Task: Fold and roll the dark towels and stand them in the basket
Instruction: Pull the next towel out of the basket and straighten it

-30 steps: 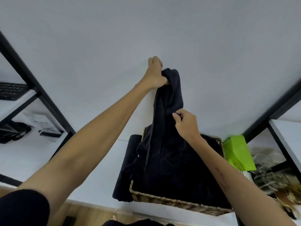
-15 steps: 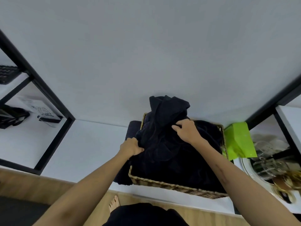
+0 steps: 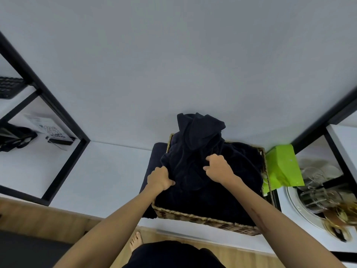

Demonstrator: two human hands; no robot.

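Note:
A woven wicker basket [image 3: 202, 219] stands on the white shelf, heaped with crumpled dark towels. One dark towel [image 3: 195, 144] bunches up above the basket's far rim. My left hand [image 3: 160, 178] grips that towel's cloth at the basket's left side. My right hand [image 3: 218, 168] pinches a fold of the same towel over the basket's middle. Another dark towel [image 3: 152, 167] lies flat on the shelf against the basket's left wall, partly hidden by my left hand.
A bright green bag [image 3: 282, 169] sits right of the basket, with glassware and a white plate [image 3: 301, 209] beyond it. Black shelf frames [image 3: 58, 117] stand on both sides. A black keyboard [image 3: 9, 88] and a QR-code card [image 3: 52, 132] lie at left. A bare foot [image 3: 136, 241] shows below.
My left hand came down from holding the towel high against the wall to the basket's left side. The towel has dropped into a heap on the basket.

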